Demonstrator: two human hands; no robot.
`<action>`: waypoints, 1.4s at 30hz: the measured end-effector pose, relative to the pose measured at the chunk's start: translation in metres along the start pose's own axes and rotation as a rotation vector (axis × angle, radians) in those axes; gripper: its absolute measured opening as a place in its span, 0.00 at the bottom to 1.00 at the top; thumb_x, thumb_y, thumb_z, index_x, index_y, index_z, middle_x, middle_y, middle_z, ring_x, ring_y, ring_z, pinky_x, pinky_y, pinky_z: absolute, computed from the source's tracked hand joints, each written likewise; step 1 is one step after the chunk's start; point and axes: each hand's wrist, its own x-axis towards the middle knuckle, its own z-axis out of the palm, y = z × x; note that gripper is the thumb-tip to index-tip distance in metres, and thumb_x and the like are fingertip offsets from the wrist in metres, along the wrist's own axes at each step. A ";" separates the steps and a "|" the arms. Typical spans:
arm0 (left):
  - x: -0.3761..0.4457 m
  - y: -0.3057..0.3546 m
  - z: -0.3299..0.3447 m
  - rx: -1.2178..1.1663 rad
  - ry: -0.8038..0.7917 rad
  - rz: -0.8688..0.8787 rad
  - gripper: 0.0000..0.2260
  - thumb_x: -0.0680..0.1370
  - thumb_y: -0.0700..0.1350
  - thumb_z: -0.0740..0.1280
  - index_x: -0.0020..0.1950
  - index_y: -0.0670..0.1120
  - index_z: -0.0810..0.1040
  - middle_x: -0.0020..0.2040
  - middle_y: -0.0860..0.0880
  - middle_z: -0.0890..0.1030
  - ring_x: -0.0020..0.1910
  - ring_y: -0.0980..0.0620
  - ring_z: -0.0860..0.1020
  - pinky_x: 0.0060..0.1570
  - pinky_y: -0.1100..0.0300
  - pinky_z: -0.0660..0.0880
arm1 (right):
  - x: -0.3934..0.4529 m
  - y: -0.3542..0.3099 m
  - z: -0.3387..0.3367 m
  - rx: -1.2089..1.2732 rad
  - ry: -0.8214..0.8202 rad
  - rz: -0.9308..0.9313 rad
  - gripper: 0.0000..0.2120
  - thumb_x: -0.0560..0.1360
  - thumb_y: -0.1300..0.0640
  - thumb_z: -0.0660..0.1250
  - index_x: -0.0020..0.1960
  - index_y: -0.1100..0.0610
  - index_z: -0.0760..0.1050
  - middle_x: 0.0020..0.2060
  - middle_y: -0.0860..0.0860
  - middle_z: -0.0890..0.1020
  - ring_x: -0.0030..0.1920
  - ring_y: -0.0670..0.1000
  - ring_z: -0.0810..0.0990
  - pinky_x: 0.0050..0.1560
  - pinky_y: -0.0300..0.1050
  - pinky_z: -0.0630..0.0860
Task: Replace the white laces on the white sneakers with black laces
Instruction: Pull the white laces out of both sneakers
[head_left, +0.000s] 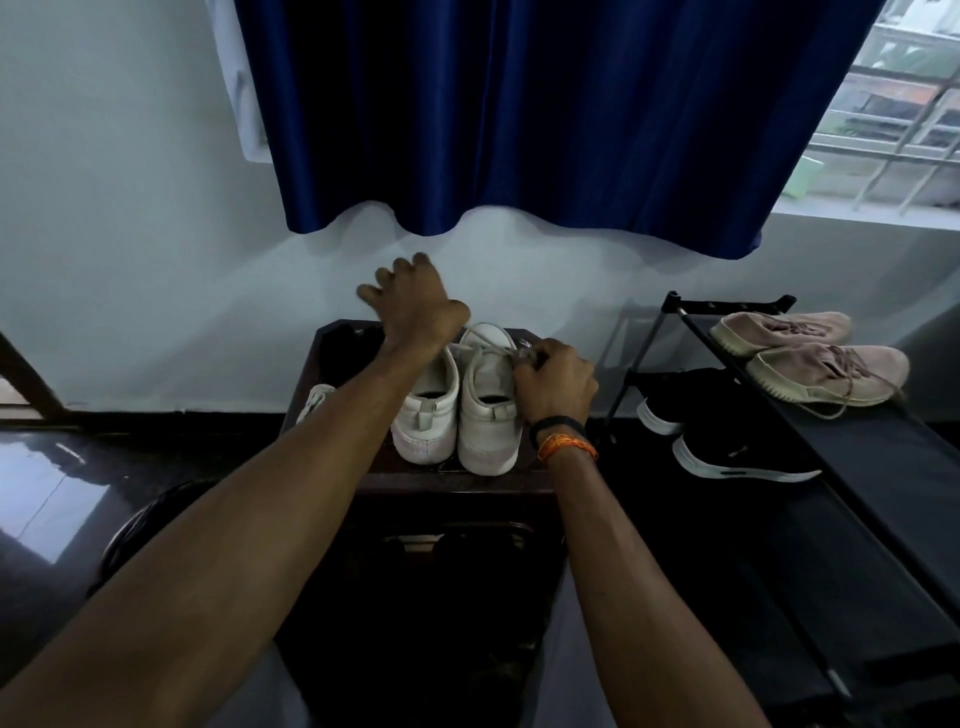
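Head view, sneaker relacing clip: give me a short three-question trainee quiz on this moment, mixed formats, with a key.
1. True or false: the white sneakers stand side by side on the dark stand.
2. Which of the hands grips the white lace?
A. left hand
B. right hand
C. both
3. Fill in: on the shoe rack, the upper shelf holds a ____ pair and a black pair sits below.

Key: 1 true; 2 B; 3 beige.
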 end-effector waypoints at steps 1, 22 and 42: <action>-0.002 0.005 0.002 0.002 0.000 0.107 0.19 0.66 0.42 0.71 0.56 0.44 0.77 0.56 0.45 0.77 0.60 0.41 0.72 0.61 0.46 0.64 | 0.000 0.000 0.000 -0.001 0.001 -0.002 0.09 0.76 0.58 0.67 0.53 0.52 0.83 0.46 0.55 0.86 0.50 0.59 0.82 0.43 0.39 0.65; -0.005 0.002 0.019 0.001 0.113 0.077 0.06 0.72 0.45 0.67 0.40 0.44 0.73 0.41 0.45 0.80 0.48 0.43 0.77 0.56 0.49 0.64 | -0.002 0.000 0.003 0.006 0.007 0.025 0.08 0.75 0.58 0.66 0.51 0.54 0.83 0.44 0.56 0.85 0.48 0.60 0.82 0.44 0.41 0.68; -0.023 0.020 0.044 0.062 -0.190 0.469 0.01 0.73 0.46 0.71 0.41 0.51 0.81 0.45 0.52 0.84 0.51 0.49 0.77 0.56 0.53 0.59 | -0.002 -0.001 0.004 -0.010 0.015 0.004 0.12 0.75 0.59 0.64 0.57 0.55 0.82 0.46 0.57 0.85 0.48 0.60 0.83 0.43 0.41 0.69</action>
